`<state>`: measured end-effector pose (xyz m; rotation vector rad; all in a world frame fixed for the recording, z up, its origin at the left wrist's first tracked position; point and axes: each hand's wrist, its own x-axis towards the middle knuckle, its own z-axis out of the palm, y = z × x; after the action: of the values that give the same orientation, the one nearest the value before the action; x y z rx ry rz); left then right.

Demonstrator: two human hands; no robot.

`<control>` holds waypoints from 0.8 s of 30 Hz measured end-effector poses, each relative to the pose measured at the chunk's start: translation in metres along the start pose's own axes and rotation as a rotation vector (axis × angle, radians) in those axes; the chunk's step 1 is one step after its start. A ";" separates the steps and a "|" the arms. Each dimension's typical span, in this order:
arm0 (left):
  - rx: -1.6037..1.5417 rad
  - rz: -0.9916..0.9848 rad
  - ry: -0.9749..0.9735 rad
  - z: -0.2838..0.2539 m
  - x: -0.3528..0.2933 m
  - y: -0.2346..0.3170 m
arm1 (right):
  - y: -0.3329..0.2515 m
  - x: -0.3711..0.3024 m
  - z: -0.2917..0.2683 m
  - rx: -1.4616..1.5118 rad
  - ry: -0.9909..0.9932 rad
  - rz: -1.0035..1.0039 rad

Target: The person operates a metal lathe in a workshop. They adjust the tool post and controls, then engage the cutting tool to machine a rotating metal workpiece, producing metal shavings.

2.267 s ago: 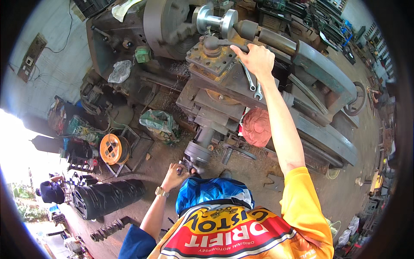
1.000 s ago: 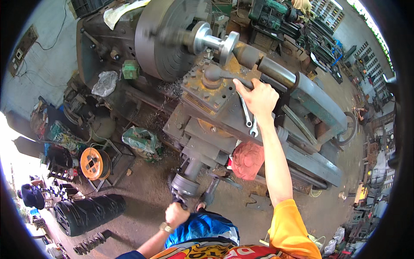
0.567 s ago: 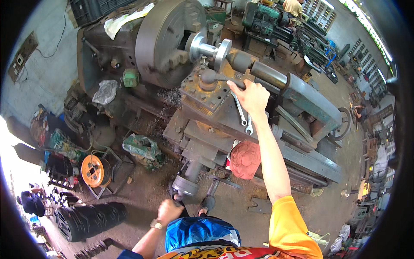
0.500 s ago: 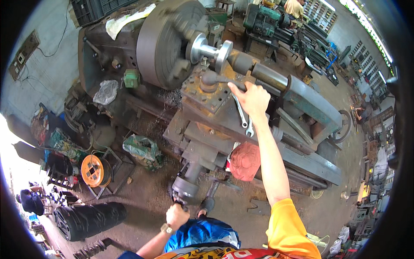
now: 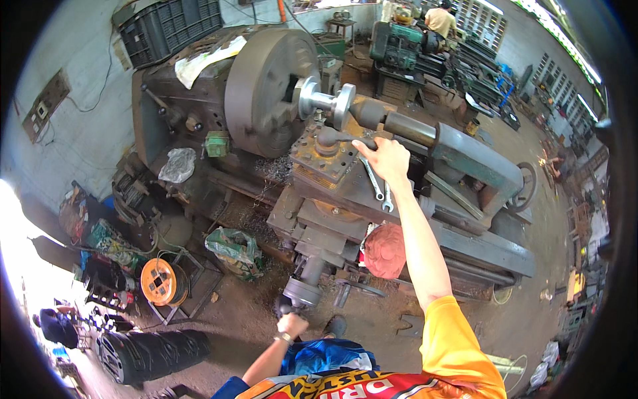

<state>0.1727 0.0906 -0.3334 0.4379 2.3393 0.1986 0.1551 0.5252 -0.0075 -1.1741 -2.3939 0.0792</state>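
From your head cam, your right hand (image 5: 389,161) is curled over the end of the tool post lever (image 5: 348,137), thumb lying along it, and your left hand (image 5: 292,324) looks wrapped around the crank handle (image 5: 286,310) down near you — can't make out each finger. The silver spool-shaped workpiece (image 5: 324,102) sits just past the tool post (image 5: 308,157), between the big chuck (image 5: 269,93) on the left and the tailstock (image 5: 473,159) on the right. That chuck's blurred, so I'd treat it as spinning. What bugs me: two wrenches (image 5: 387,199) lie loose on the slide (image 5: 345,188) just beside your right hand, and vibration or a wrist bump could knock them off. Overcrank and the tool could dig into the workpiece. And if your right hand slips off toward the far left — bare skin, moving metal.
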 end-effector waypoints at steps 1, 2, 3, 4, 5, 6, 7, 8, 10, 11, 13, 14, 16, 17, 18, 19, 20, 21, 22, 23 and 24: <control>-0.056 0.008 0.038 -0.010 0.015 -0.012 | 0.001 0.000 0.000 0.003 -0.009 -0.008; -0.077 -0.036 0.045 -0.025 0.026 -0.022 | 0.002 0.001 0.000 -0.002 -0.032 -0.019; -0.071 0.009 0.072 -0.042 0.029 -0.030 | 0.003 0.000 0.001 0.004 -0.002 -0.038; -0.121 0.018 0.042 -0.061 0.027 -0.035 | 0.003 0.000 0.001 0.007 -0.009 -0.039; -0.192 0.009 0.055 -0.079 0.017 -0.037 | 0.004 0.000 0.002 0.011 0.005 -0.045; -0.288 0.025 0.016 -0.093 0.002 -0.036 | 0.004 0.000 0.004 -0.018 0.050 -0.059; -0.301 0.040 0.074 -0.093 -0.019 -0.028 | 0.003 0.000 0.005 -0.009 0.057 -0.051; -0.284 0.157 -0.009 -0.091 -0.037 -0.023 | 0.003 0.000 0.007 -0.005 0.071 -0.046; -0.195 0.211 -0.045 -0.049 -0.064 0.004 | 0.004 0.000 0.010 -0.008 0.083 -0.048; -0.206 0.175 -0.086 -0.026 -0.064 0.013 | 0.004 0.000 0.011 -0.007 0.099 -0.055; -0.258 0.063 -0.231 0.008 -0.043 0.014 | 0.005 0.001 0.012 -0.008 0.116 -0.062; -0.115 -0.034 -0.162 0.018 -0.024 0.014 | 0.005 0.002 0.012 -0.007 0.111 -0.063; -0.209 0.031 -0.057 -0.004 0.013 -0.012 | 0.006 0.004 0.011 0.006 0.148 -0.100; -0.085 -0.047 0.046 -0.020 0.022 -0.023 | 0.006 0.005 0.011 -0.009 0.145 -0.096; -0.044 -0.096 0.116 -0.041 0.026 -0.030 | 0.007 0.005 0.011 -0.017 0.143 -0.101; -0.085 -0.078 0.016 -0.066 0.022 -0.037 | 0.007 0.006 0.011 -0.027 0.120 -0.096; -0.157 -0.047 0.087 -0.084 0.009 -0.037 | 0.007 0.006 0.012 -0.013 0.147 -0.117; -0.157 -0.018 0.084 -0.099 -0.007 -0.033 | 0.007 0.008 0.012 -0.024 0.177 -0.117; -0.092 0.055 -0.012 -0.100 -0.029 -0.023 | 0.007 0.008 0.014 -0.040 0.191 -0.119; 0.017 0.086 -0.043 -0.090 -0.051 -0.010 | 0.008 0.008 0.015 -0.063 0.159 -0.115; -0.079 0.099 -0.075 -0.070 -0.067 0.007 | 0.009 0.008 0.017 -0.068 0.158 -0.116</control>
<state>0.1703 0.0716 -0.2379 0.5133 2.2305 0.3154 0.1499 0.5393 -0.0212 -1.0281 -2.3343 -0.1283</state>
